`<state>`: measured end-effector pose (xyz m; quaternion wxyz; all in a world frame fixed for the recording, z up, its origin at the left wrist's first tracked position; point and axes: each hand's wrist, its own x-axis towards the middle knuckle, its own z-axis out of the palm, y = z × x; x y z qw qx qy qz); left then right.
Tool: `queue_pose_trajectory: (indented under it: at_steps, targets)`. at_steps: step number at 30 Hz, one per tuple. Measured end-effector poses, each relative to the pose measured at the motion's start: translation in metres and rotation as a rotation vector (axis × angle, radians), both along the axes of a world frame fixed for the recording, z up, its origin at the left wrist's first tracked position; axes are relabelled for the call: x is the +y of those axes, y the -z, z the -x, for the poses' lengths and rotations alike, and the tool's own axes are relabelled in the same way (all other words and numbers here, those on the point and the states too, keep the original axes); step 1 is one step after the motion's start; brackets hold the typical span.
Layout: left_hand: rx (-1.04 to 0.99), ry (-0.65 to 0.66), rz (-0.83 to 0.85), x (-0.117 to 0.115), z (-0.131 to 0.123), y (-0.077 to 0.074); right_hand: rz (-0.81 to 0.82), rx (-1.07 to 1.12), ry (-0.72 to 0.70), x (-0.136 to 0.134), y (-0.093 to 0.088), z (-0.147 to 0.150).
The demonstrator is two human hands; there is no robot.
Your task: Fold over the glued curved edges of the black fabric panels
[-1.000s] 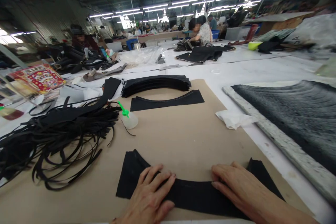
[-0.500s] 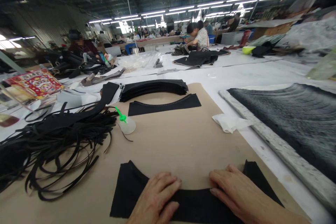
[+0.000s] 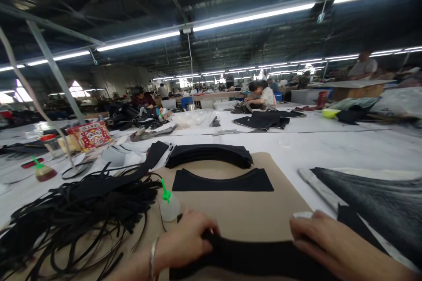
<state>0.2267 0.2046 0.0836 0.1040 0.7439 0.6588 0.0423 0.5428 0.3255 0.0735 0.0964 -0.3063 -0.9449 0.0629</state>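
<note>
A black curved fabric piece (image 3: 253, 254) stretches between my two hands at the bottom of the view. It appears raised off the brown board. My left hand (image 3: 189, 237), a metal bangle at its wrist, has its fingers curled round the piece's left part. At the other side my right hand (image 3: 321, 237) pinches the piece, whose far right end (image 3: 352, 224) sticks out behind the hand. Both hands are slightly blurred. Just beyond my left hand stands a clear squeeze bottle (image 3: 169, 206) with a green nozzle. Farther back lies another black curved piece (image 3: 224, 182), flat on the board.
Brown board (image 3: 250, 215) covers the table before me. A stack of black curved pieces (image 3: 209, 153) lies at its back. Tangled black strips (image 3: 99, 202) spread at left; a grey-black streaked slab (image 3: 372, 197) lies at right. Co-workers, one in a pale top (image 3: 267, 98), sit farther off.
My hands have gone from resting on the black piece to gripping it, and the piece has come up off the board. The camera view has tilted upward.
</note>
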Motion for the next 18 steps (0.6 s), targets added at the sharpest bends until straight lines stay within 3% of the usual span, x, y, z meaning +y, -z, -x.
queue_pose_trajectory:
  at_steps: [3, 4, 6, 8, 11, 15, 18]
  targets:
    - [0.055, 0.000, 0.008, 0.053, 0.017, -0.072, -0.081, -0.033, 0.004, 0.037, -0.047, 0.031]
    - [0.084, -0.001, 0.029, 0.073, 0.025, -0.086, -0.106, -0.029, 0.005, 0.050, -0.057, 0.043]
    - [0.159, -0.019, 0.079, 0.112, 0.041, -0.101, -0.136, -0.020, 0.011, 0.075, -0.065, 0.066]
    - [0.234, -0.039, 0.161, 0.145, 0.057, -0.100, -0.148, -0.024, 0.014, 0.099, -0.060, 0.090]
    - [0.331, -0.071, 0.307, 0.177, 0.074, -0.081, -0.124, -0.061, 0.000, 0.127, -0.037, 0.124]
    - [0.387, -0.088, 0.434, 0.191, 0.087, -0.051, -0.038, -0.122, -0.016, 0.151, 0.000, 0.156]
    - [0.365, -0.071, 0.407, 0.191, 0.088, -0.039, -0.001, -0.109, 0.009, 0.157, 0.017, 0.162]
